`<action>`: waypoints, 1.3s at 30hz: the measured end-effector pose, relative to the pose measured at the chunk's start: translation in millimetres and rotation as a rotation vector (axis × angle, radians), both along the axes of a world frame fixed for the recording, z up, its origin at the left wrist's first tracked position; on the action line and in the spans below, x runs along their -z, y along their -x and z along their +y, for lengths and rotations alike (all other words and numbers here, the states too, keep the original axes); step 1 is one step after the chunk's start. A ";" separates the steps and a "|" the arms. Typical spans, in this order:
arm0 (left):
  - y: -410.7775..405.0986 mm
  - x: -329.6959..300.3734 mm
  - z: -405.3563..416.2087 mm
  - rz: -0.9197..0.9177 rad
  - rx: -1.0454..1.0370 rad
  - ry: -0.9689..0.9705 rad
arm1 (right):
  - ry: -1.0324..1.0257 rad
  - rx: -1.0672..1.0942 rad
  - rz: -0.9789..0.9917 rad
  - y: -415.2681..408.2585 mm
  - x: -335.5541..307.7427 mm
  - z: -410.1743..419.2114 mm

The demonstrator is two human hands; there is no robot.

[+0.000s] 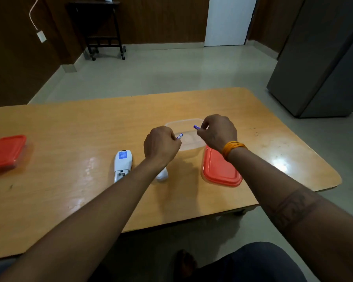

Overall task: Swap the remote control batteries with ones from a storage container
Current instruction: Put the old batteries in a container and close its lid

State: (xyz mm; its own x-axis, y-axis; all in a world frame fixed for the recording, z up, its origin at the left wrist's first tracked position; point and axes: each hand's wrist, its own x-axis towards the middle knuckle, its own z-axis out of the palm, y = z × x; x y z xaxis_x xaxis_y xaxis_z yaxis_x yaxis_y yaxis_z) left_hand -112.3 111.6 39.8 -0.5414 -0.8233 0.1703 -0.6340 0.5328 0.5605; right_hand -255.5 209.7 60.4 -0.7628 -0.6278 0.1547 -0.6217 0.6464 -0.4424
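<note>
A white remote control (122, 165) lies face down on the wooden table (69, 139), its battery bay open at the near end. Its white battery cover (162, 175) lies to the right, partly hidden by my left forearm. My left hand (161, 146) pinches a blue battery (180, 136) between its fingertips. My right hand (218, 132) pinches another blue battery (196, 127). Both hands hover over a clear open container (183, 124), whose inside I cannot make out. Its red lid (220, 169) lies on the table just right of it, under my right wrist.
A second container with a red lid (6, 150) sits closed at the table's left edge. Beyond the table are a dark wheeled stand (104, 27) against the wall and a grey cabinet (322, 58) at the right. My knee (253, 261) shows below the near edge.
</note>
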 end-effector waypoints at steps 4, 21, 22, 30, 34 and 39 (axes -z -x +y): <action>32.1 -6.6 -17.6 -0.182 0.083 0.084 | -0.191 -0.055 0.081 14.3 7.6 -28.7; 48.7 -14.5 -20.9 -0.260 0.146 0.111 | -0.105 -0.022 0.004 12.6 12.6 -21.9; 44.4 -14.9 -16.2 -0.202 0.131 0.100 | -0.064 -0.019 0.000 8.0 12.5 -12.1; 12.7 19.0 62.6 0.052 0.211 -0.093 | 0.242 0.301 -0.063 -17.0 30.3 71.8; 11.3 40.6 91.6 -0.076 0.352 -0.046 | 0.162 0.383 -0.148 -19.2 41.7 99.0; 14.1 47.1 101.0 -0.120 0.340 -0.016 | 0.115 0.435 -0.368 -14.2 52.0 118.9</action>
